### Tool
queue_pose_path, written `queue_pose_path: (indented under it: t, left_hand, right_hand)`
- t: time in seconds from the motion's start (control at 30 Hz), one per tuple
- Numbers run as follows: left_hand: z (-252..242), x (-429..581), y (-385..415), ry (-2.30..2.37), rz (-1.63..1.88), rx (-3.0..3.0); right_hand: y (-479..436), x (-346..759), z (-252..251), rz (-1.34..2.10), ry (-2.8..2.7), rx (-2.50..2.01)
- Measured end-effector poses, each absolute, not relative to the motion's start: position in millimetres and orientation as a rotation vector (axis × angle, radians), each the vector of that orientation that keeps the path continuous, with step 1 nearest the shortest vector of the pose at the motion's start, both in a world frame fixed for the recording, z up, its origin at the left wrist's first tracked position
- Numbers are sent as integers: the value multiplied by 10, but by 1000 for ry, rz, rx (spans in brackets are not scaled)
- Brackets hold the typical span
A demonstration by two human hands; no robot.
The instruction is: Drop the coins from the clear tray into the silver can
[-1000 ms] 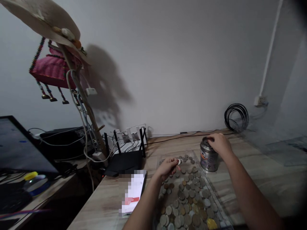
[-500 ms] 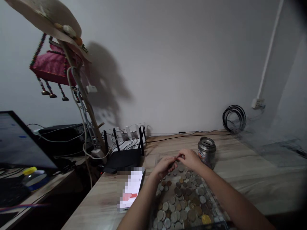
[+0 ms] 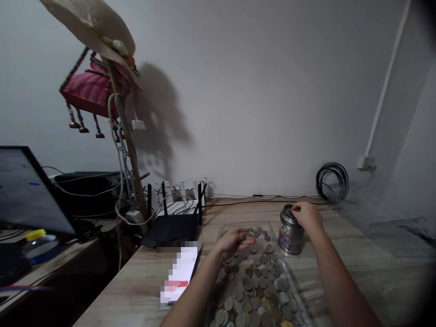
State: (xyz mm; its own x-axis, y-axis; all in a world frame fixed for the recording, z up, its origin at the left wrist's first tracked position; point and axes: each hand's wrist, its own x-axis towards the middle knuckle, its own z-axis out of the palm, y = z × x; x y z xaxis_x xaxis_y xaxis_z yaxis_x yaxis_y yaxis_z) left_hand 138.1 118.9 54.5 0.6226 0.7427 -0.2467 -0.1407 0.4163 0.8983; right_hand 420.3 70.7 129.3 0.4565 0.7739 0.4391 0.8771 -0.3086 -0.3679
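Note:
A clear tray (image 3: pixel 223 229) on the wooden table holds several loose coins (image 3: pixel 259 281). My left hand (image 3: pixel 233 241) hovers over the tray's far left part with fingers curled; what they hold is too small to make out. A metal can (image 3: pixel 289 232) stands just right of the tray. My right hand (image 3: pixel 306 213) rests over the can's top with fingertips pinched at its opening; anything in them is hidden.
A phone (image 3: pixel 180 272) lies left of the tray. A black router (image 3: pixel 172 225) and cables sit behind it, with a stand holding a hat (image 3: pixel 91 25). A monitor (image 3: pixel 23 190) is at the left. A coiled cable (image 3: pixel 333 180) leans on the wall.
My right hand moved from meeting the left hand over the tray back to the top of the can. The left hand stayed over the coins. The view shifted slightly.

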Motion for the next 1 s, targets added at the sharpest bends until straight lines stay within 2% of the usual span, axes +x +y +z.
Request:
queue_pose_path:
  t: [0.17, 0.37, 0.6, 0.67, 0.8, 0.9, 1.0]
  left_hand:
    - [560, 1366, 1174, 646, 619, 999]
    - [537, 1372, 1186, 611, 632, 1038]
    - [489, 1405, 1178, 564, 495, 1165]
    - [493, 1405, 1175, 591, 466, 1144]
    - [551, 1384, 1158, 644, 501, 1051]
    - [587, 1371, 1154, 660, 522, 1009]
    - [588, 1369, 1172, 632, 540, 946]
  right_hand:
    - [656, 3828, 1330, -488, -1451, -1763]
    - [690, 3125, 1013, 218, -1998, -1429]
    - [765, 2907, 750, 440, -1992, -1433]
    - [744, 2956, 837, 369, -1949, -1453]
    - [672, 3316, 1145, -128, -1711, -1578]
    - [654, 3736, 1308, -377, -1498, -1757]
    - [676, 4065, 1325, -438, -1401, -2028]
